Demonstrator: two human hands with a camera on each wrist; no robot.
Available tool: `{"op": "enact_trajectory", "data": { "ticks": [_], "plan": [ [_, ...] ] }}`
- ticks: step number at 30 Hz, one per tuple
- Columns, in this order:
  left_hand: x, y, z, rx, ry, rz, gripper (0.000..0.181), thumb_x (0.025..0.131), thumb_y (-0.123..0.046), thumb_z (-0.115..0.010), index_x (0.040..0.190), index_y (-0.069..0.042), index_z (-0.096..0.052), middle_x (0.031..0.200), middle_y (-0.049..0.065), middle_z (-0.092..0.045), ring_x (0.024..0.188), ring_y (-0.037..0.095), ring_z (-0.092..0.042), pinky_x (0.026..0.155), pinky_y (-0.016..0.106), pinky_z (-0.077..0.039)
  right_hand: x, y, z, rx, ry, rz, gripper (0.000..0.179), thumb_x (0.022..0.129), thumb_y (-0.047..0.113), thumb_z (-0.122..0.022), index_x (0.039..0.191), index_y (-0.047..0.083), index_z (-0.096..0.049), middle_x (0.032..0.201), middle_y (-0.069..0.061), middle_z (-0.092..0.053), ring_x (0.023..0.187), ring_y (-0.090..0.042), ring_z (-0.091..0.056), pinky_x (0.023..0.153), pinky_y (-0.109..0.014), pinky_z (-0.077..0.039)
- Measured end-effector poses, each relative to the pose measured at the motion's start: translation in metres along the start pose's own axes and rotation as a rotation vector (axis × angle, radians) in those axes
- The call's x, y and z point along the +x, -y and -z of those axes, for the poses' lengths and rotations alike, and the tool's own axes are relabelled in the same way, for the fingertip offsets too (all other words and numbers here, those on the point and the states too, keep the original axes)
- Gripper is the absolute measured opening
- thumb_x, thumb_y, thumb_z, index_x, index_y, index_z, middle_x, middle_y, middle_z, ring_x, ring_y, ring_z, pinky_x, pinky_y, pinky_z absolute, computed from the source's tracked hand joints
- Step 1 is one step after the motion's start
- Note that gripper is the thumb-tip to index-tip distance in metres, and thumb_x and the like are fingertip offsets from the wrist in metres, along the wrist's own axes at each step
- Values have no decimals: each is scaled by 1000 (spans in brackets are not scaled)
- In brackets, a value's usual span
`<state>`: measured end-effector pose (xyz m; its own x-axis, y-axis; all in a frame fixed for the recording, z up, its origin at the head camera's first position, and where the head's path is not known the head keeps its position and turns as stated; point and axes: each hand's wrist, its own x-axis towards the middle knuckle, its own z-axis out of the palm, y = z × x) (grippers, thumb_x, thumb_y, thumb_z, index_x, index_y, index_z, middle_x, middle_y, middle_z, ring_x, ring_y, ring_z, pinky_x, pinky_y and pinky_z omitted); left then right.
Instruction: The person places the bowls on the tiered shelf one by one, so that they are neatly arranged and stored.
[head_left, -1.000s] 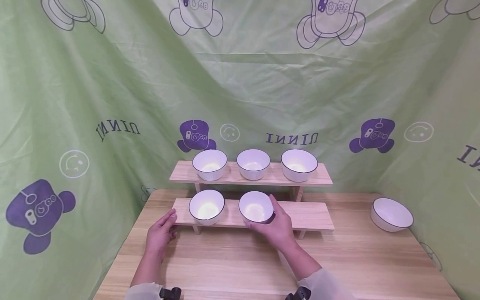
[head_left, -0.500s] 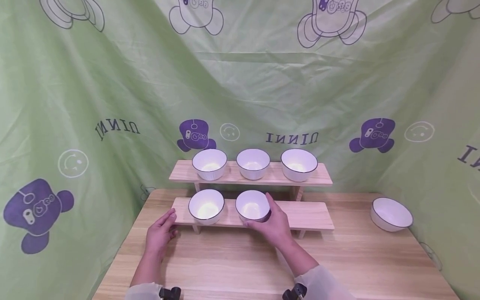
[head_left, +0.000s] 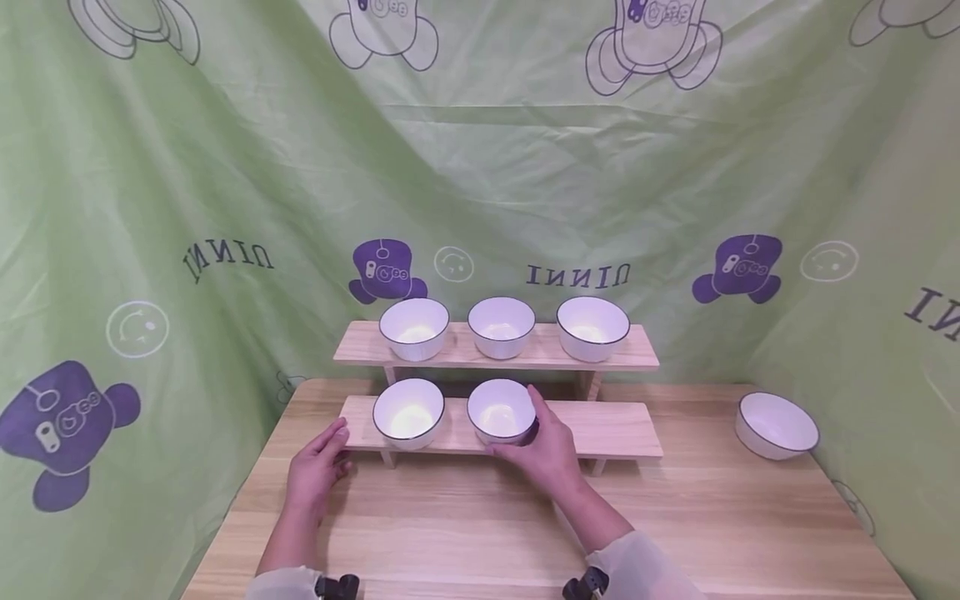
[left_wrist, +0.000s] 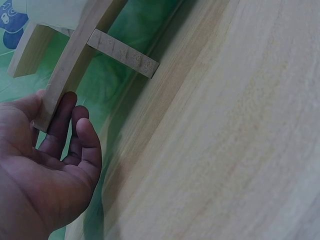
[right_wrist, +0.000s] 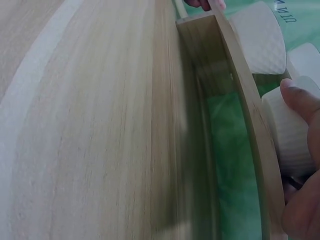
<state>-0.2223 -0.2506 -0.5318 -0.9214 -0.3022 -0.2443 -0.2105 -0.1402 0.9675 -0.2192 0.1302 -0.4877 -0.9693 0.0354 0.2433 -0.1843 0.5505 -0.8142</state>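
Observation:
My left hand (head_left: 315, 471) pinches the left end of the lower wooden shelf (head_left: 615, 429). In the left wrist view, the thumb lies on one face of the board (left_wrist: 70, 70) and the fingers on the other. Toward the middle of that shelf, my right hand (head_left: 551, 454) grips a white dark-rimmed bowl (head_left: 501, 408) from its right side. The right wrist view has the thumb against the bowl's ribbed wall (right_wrist: 287, 135), with part of the hand cut off. A matching bowl (head_left: 408, 412) stands to the left on the same shelf, a small gap away.
Behind and higher, an upper shelf (head_left: 360, 343) carries three similar bowls, the middle one (head_left: 501, 327) among them. Another bowl (head_left: 777, 426) sits tilted on the wooden table (head_left: 450, 533) at the far right. A green printed cloth (head_left: 480, 167) hangs around the back and sides.
The gripped bowl and my right hand have shifted slightly left along the lower shelf, nearer the left bowl. My left hand keeps its place on the shelf end. The head view has turned a little.

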Motion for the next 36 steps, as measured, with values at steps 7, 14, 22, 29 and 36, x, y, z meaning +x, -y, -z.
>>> {"op": "enact_trajectory", "data": {
  "ticks": [7,14,22,29,36],
  "plan": [
    [-1,-2,-1,-9,4,7,65,94,-42,-77,150,-15,-55,156,1,-49,99,9,-64,83,27,-61,-1,0,0,12,10,-4,128,60,47,-102,161,8,-34,151,-21,-52,140,-38,-50,118,-52,-40],
    [0,0,-1,8,8,-4,64,95,-41,-77,149,-14,-56,158,2,-48,98,10,-64,81,28,-61,-3,5,2,14,14,-11,134,58,44,-103,164,11,-28,157,-19,-45,144,-38,-44,120,-52,-36],
    [-1,-2,0,9,4,7,62,96,-42,-75,150,-16,-56,153,2,-51,100,10,-64,82,27,-61,-7,8,13,31,14,-13,134,58,42,-103,163,6,-27,161,-16,-42,144,-35,-45,119,-45,-39],
    [-1,-2,0,9,6,8,63,95,-42,-76,149,-16,-57,155,1,-51,98,10,-65,82,28,-61,-11,2,25,58,24,-44,131,61,41,-102,164,9,-27,161,-14,-42,144,-34,-46,116,-42,-42],
    [-1,-2,0,-2,7,13,64,95,-43,-76,149,-15,-56,149,-3,-54,98,10,-66,83,27,-61,-14,-3,34,47,20,-42,131,62,41,-102,164,8,-26,161,-13,-42,145,-33,-45,116,-43,-43]
  ]
}}
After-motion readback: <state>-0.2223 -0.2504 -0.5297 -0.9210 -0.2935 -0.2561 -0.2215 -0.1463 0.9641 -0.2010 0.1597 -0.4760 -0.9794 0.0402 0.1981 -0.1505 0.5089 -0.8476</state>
